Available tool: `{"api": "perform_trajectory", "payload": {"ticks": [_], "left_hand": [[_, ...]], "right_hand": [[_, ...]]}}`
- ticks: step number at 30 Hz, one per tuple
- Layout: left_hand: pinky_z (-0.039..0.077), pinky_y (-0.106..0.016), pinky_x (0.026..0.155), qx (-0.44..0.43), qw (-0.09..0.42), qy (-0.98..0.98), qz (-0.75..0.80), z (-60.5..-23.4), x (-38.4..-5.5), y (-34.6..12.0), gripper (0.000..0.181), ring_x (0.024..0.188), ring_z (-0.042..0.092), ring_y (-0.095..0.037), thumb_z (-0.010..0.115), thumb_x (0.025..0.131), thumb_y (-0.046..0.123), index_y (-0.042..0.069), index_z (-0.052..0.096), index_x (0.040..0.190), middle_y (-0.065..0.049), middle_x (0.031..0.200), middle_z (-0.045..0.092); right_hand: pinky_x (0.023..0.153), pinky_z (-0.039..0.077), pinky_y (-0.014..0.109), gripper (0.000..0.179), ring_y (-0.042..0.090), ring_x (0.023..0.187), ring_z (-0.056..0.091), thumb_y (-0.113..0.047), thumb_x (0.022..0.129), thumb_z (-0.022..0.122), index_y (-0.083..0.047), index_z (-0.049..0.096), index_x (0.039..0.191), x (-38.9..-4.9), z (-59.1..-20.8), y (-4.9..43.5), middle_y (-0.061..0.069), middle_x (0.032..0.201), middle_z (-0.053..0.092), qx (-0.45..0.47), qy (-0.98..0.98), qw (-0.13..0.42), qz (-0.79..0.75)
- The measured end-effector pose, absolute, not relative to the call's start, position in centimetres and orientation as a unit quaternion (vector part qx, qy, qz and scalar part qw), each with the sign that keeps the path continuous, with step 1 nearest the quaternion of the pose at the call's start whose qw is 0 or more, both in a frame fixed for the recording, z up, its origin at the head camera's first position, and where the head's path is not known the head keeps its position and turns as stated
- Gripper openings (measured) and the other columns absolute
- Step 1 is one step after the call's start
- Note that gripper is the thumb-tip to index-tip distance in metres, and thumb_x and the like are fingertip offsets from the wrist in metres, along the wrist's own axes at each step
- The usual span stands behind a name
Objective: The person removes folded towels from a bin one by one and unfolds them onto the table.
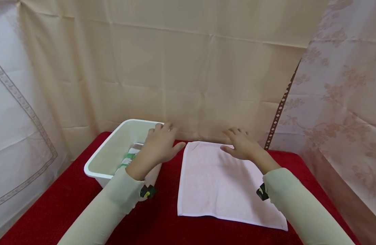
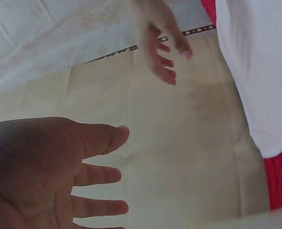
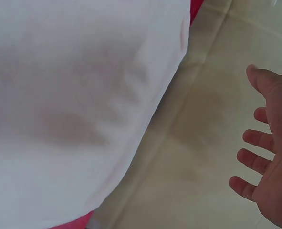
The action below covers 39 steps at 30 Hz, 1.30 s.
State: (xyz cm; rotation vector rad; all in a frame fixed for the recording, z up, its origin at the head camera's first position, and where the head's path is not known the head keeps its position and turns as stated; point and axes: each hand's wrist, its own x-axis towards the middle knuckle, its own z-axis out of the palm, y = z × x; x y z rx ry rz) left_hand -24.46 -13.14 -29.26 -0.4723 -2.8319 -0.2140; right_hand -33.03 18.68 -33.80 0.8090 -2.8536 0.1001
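A pale pink towel (image 1: pixel 212 183) lies spread flat on the red-covered table, and its edge also shows in the left wrist view. My right hand (image 1: pixel 244 146) hovers above the towel's far part, fingers spread and holding nothing; its shadow falls on the cloth. Over the right rim of a white plastic basin (image 1: pixel 96 170), my left hand (image 1: pixel 160 144) is raised with its fingers apart, likewise holding nothing. Inside the basin lies a white item with green markings (image 1: pixel 130 156), partly hidden by the left arm, so its kind is unclear.
The red table cover (image 1: pixel 68 200) extends around the basin and towel. A beige curtain (image 1: pixel 188 75) hangs close behind the table's far edge. Patterned pale curtains hang at the left (image 1: pixel 16 129) and right (image 1: pixel 344 88).
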Motion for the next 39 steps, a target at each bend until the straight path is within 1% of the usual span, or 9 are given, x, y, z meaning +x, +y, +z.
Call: {"api": "perform_trajectory", "payload": {"ticks": [5, 11, 15, 20, 26, 31, 33, 36, 39], "left_hand": [[0.04, -0.062, 0.101, -0.153, 0.121, -0.976, -0.096, -28.8, -23.3, -15.5, 0.061, 0.132, 0.043, -0.045, 0.065, 0.098, 0.042, 0.014, 0.049, 0.15, -0.018, 0.147, 0.049], [0.038, -0.067, 0.1, -0.123, 0.092, -0.982, -0.107, -28.3, -22.0, -19.0, 0.061, 0.129, 0.045, -0.048, 0.063, 0.098, 0.041, 0.012, 0.05, 0.151, -0.023, 0.147, 0.049], [0.037, -0.069, 0.102, -0.109, 0.074, -0.986, -0.099, -27.9, -20.9, -20.9, 0.063, 0.126, 0.046, -0.051, 0.062, 0.099, 0.043, 0.009, 0.05, 0.15, -0.025, 0.144, 0.051], [0.038, -0.071, 0.097, -0.102, 0.051, -0.987, -0.117, -27.8, -19.7, -23.0, 0.063, 0.123, 0.045, -0.053, 0.06, 0.099, 0.043, 0.007, 0.05, 0.15, -0.027, 0.144, 0.049], [0.039, -0.074, 0.091, -0.086, 0.026, -0.987, -0.135, -28.0, -19.1, -25.5, 0.067, 0.121, 0.043, -0.054, 0.059, 0.099, 0.049, 0.007, 0.049, 0.15, -0.029, 0.143, 0.048], [0.037, -0.077, 0.09, -0.064, 0.017, -0.987, -0.147, -28.5, -18.8, -27.2, 0.068, 0.121, 0.043, -0.057, 0.058, 0.1, 0.048, 0.005, 0.045, 0.151, -0.032, 0.142, 0.046], [0.037, -0.078, 0.09, -0.059, 0.015, -0.986, -0.153, -28.6, -18.8, -27.7, 0.07, 0.122, 0.043, -0.057, 0.058, 0.1, 0.048, 0.003, 0.044, 0.152, -0.033, 0.142, 0.046], [0.042, -0.074, 0.091, -0.078, 0.031, -0.981, -0.177, -28.8, -19.0, -28.7, 0.067, 0.118, 0.051, -0.052, 0.061, 0.1, 0.044, 0.001, 0.047, 0.149, -0.031, 0.137, 0.053], [0.046, -0.067, 0.092, -0.111, 0.049, -0.969, -0.217, -29.2, -19.3, -29.9, 0.059, 0.111, 0.058, -0.044, 0.062, 0.101, 0.037, -0.001, 0.05, 0.144, -0.027, 0.128, 0.062]], "right_hand": [[0.108, 0.03, 0.071, 0.071, 0.044, 0.137, 0.04, -0.051, 0.096, 0.065, -0.01, 0.047, 0.151, -32.9, -33.7, 17.2, 0.018, 0.15, 0.047, 0.286, -0.953, 0.095, 0.021], [0.107, 0.032, 0.069, 0.069, 0.043, 0.137, 0.041, -0.051, 0.096, 0.065, -0.011, 0.05, 0.15, -32.5, -33.5, 15.3, 0.016, 0.15, 0.048, 0.314, -0.944, 0.095, 0.029], [0.106, 0.033, 0.068, 0.065, 0.042, 0.136, 0.042, -0.051, 0.097, 0.065, -0.016, 0.052, 0.149, -32.3, -33.6, 14.4, 0.015, 0.147, 0.05, 0.333, -0.937, 0.104, 0.031], [0.103, 0.036, 0.065, 0.062, 0.041, 0.133, 0.045, -0.05, 0.096, 0.065, -0.021, 0.052, 0.15, -31.9, -33.6, 13.3, 0.012, 0.144, 0.053, 0.358, -0.926, 0.114, 0.032], [0.104, 0.035, 0.063, 0.064, 0.038, 0.131, 0.045, -0.05, 0.097, 0.064, -0.02, 0.049, 0.151, -31.5, -33.3, 11.8, 0.01, 0.144, 0.053, 0.378, -0.917, 0.118, 0.04], [0.106, 0.035, 0.061, 0.065, 0.035, 0.132, 0.045, -0.05, 0.098, 0.063, -0.018, 0.047, 0.152, -31.1, -32.8, 10.6, 0.009, 0.144, 0.053, 0.397, -0.909, 0.124, 0.036], [0.105, 0.036, 0.061, 0.064, 0.034, 0.132, 0.045, -0.049, 0.098, 0.063, -0.018, 0.048, 0.151, -30.9, -32.7, 10.2, 0.009, 0.144, 0.053, 0.404, -0.905, 0.126, 0.037], [0.105, 0.037, 0.059, 0.062, 0.032, 0.132, 0.045, -0.049, 0.098, 0.063, -0.018, 0.049, 0.15, -30.6, -32.6, 9.5, 0.007, 0.143, 0.053, 0.409, -0.902, 0.129, 0.041], [0.105, 0.038, 0.058, 0.06, 0.031, 0.131, 0.046, -0.047, 0.098, 0.064, -0.019, 0.05, 0.149, -30.4, -32.3, 8.9, 0.006, 0.142, 0.054, 0.416, -0.898, 0.133, 0.046]]}}
